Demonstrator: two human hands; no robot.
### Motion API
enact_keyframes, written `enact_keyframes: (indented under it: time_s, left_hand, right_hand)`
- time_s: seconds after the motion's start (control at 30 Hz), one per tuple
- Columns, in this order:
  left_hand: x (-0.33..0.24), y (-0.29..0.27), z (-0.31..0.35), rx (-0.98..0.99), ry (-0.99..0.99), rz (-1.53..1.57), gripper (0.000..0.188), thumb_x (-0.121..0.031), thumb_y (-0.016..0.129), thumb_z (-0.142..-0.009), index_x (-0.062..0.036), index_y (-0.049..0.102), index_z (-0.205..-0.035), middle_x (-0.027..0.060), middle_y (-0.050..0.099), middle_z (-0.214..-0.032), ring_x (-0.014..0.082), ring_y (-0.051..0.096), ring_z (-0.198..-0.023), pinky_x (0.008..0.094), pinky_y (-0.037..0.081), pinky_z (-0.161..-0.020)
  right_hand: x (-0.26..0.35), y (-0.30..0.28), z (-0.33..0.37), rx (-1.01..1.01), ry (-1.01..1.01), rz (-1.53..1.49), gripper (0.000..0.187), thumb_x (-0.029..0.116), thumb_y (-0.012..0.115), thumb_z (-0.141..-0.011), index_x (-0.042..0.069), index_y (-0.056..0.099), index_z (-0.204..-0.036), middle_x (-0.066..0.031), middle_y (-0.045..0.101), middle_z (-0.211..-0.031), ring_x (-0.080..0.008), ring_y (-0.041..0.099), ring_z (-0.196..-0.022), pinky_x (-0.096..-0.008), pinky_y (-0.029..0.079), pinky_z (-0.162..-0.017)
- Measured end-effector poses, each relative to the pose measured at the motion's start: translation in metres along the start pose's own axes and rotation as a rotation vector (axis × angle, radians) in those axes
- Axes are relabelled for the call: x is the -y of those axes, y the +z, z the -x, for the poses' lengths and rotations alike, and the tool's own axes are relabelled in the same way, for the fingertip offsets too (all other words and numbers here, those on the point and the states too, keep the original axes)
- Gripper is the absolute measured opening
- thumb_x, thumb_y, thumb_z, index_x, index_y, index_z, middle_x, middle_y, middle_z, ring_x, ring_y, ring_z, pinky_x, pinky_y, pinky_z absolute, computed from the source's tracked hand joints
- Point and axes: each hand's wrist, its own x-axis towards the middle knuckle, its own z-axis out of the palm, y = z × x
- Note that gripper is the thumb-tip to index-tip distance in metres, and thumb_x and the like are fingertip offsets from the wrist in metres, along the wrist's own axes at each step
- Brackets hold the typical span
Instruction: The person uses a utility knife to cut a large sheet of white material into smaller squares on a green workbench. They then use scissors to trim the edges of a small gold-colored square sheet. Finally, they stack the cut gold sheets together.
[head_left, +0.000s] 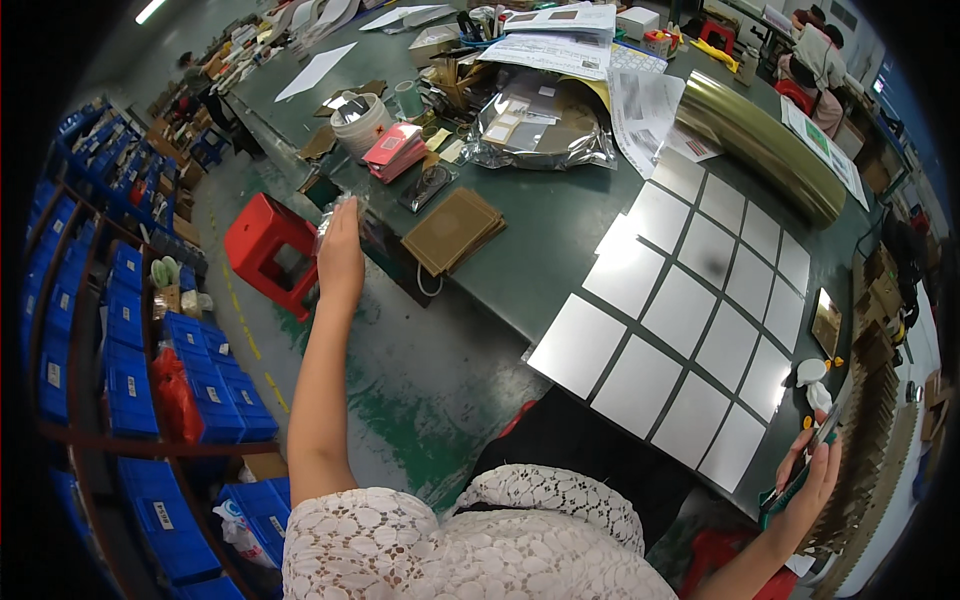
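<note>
Workshop tbl, dark green, w/ silver sheet grid on it.
L hand, well left of grid, is at clear crinkly plastic; fingertips hidden, can't tell how tight. R hand, just off grid's lower-right corner, has fingers closed round slim metal-and-green item, type unclear. Brown panel stack sits left of grid, gold roll just beyond grid.

A head-worn fisheye looks down on the nearby workbench

Silvery plates lie on a green table.
</note>
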Motion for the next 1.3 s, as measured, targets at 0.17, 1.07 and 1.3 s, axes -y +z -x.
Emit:
enact_keyframes:
  time_s: [0.17,1.07,1.3]
  left_hand:
    - [0.011,0.021,-0.018,0.170,0.091,0.034,0.052,0.010,0.043,-0.081,0.0037,0.045,-0.133,0.0236,0.050,-0.134,0.0371,0.045,-0.129,0.0420,0.037,-0.107]
    - [-0.134,-0.098,0.040,0.453,0.009,0.662,0.033,-0.010,0.067,-0.085,-0.0027,0.056,-0.116,0.0094,0.061,-0.104,0.0241,0.059,-0.098,0.0326,0.045,-0.091]
    - [-0.184,-0.074,0.079,0.990,-0.613,1.456,0.030,-0.022,0.055,-0.097,0.0025,0.053,-0.115,0.0126,0.064,-0.102,0.0212,0.066,-0.092,0.0334,0.053,-0.085]
  right_hand:
    - [0.000,0.006,-0.001,-0.033,0.015,0.020,0.042,0.018,0.041,-0.101,-0.011,0.040,-0.130,-0.0080,0.053,-0.085,-0.0055,0.039,-0.046,-0.0185,0.029,-0.040]
    - [0.001,-0.015,0.026,0.004,0.084,0.066,0.048,0.006,0.056,-0.089,-0.008,0.041,-0.133,-0.0072,0.053,-0.090,-0.0048,0.046,-0.057,-0.0166,0.035,-0.045]
    - [0.008,0.006,0.029,0.205,0.201,0.158,0.041,-0.003,0.052,-0.089,-0.007,0.049,-0.130,-0.0048,0.055,-0.079,-0.0067,0.051,-0.058,-0.0179,0.041,-0.052]
